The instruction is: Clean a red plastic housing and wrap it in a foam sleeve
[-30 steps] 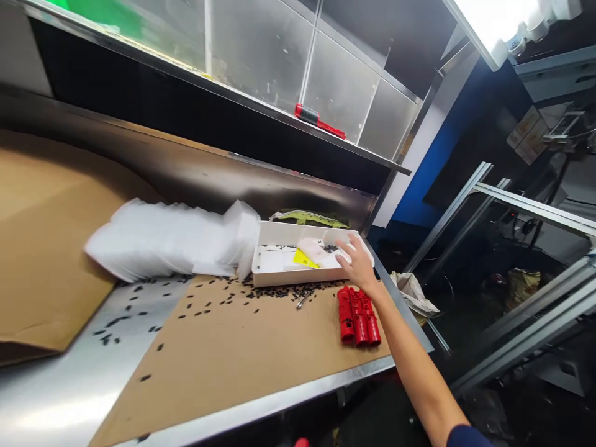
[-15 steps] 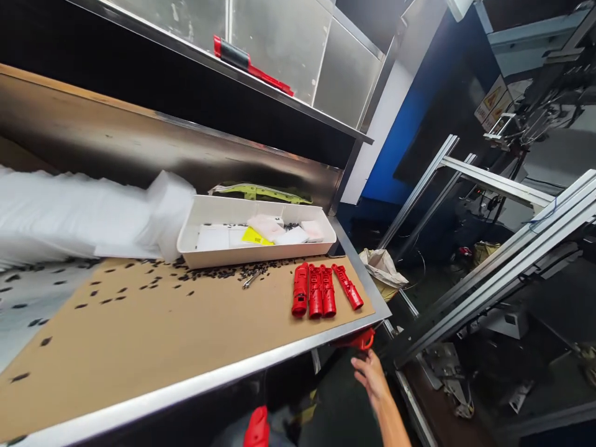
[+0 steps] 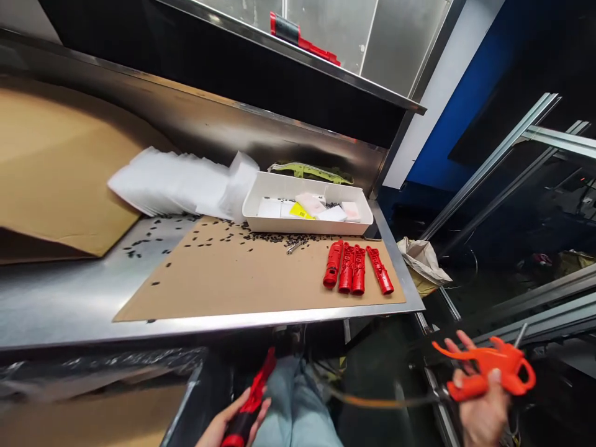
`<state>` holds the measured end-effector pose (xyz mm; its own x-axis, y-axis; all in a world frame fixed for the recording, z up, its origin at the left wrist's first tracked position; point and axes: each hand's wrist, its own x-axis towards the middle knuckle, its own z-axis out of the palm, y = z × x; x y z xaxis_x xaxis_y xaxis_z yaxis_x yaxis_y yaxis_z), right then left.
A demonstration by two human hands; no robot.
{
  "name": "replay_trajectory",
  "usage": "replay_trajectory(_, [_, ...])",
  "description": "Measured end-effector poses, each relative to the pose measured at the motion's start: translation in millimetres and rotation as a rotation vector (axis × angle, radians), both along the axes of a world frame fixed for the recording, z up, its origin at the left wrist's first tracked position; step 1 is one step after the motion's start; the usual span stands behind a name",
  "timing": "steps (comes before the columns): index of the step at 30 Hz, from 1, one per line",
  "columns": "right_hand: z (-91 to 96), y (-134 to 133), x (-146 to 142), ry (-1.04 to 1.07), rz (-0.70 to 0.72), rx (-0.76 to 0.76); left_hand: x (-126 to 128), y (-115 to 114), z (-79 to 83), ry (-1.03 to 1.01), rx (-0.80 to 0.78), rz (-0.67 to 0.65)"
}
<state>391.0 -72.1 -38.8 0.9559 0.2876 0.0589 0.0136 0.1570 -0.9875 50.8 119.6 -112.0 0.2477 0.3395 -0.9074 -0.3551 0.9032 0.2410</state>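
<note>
My right hand (image 3: 482,410) grips an orange air blow gun (image 3: 488,369) low at the right, below the bench edge; a thin hose (image 3: 372,402) runs from it to the left. My left hand (image 3: 230,422) holds a red and black plastic part (image 3: 251,400) over my lap at the bottom centre. Several red plastic housings (image 3: 356,268) lie side by side on the cardboard sheet (image 3: 242,279) near the bench's right end, well above both hands.
A white tray (image 3: 307,211) with small packets stands behind the red parts. Small black bits are scattered before it. White foam sheets (image 3: 181,183) and a large cardboard piece (image 3: 51,174) lie left. A red tool (image 3: 302,38) rests on the upper shelf. Metal rails stand right.
My right hand left the tray, dropped below the bench edge and now holds the orange blow gun. My left hand with the red part has come into view.
</note>
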Motion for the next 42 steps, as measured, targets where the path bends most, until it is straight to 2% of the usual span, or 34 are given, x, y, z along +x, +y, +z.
replay_trajectory(2, [34.6,-29,5,-0.017,0.084,-0.07,-1,14,-1.3,-0.029,-0.019,0.014])
replay_trajectory(4, [56.7,-41,-2,-0.003,0.314,-0.262,-3,23,-2.1,-0.042,-0.026,0.012])
replay_trajectory(5, [62.2,-39,-9,-0.01,0.487,-0.39,-4,26,-2.5,-0.046,-0.027,-0.001])
replay_trajectory(8, [60.2,-9,-41,-0.178,1.018,-0.826,-6,27,-3.3,-0.073,-0.008,-0.063])
replay_trajectory(10, [50.3,20,-63,-0.358,1.175,-1.108,-7,26,-3.6,-0.089,0.021,-0.097])
replay_trajectory(11, [45.2,33,-72,-0.437,1.185,-1.208,-7,26,-3.6,-0.089,0.038,-0.106])
replay_trajectory(13, [38.6,54,-85,-0.537,1.172,-1.303,-8,26,-3.6,-0.078,0.073,-0.121])
replay_trajectory(15, [38.9,67,-90,-0.585,1.185,-1.311,-10,26,-3.9,-0.064,0.107,-0.142])
replay_trajectory(18, [49.5,77,-86,-0.65,1.183,-1.328,-11,27,-4.7,-0.059,0.153,-0.186])
replay_trajectory(21, [61.7,80,-80,-0.689,1.17,-1.347,-10,26,-5.0,-0.051,0.195,-0.222])
replay_trajectory(24, [67.9,80,-81,-0.692,1.219,-1.348,-9,24,-3.6,-0.032,0.206,-0.264])
replay_trajectory(29, [66.3,78,-95,-0.693,1.244,-1.347,-8,23,-1.4,-0.016,0.194,-0.291])
replay_trajectory(33, [63.9,78,-101,-0.689,1.329,-1.33,-6,24,-2.3,-0.026,0.189,-0.309])
replay_trajectory(38, [69.5,84,-94,-0.717,1.225,-1.345,-7,25,-5.0,-0.059,0.182,-0.309])
replay_trajectory(42, [73.6,84,-97,-0.707,1.328,-1.33,-9,25,-7.4,-0.051,0.183,-0.34])
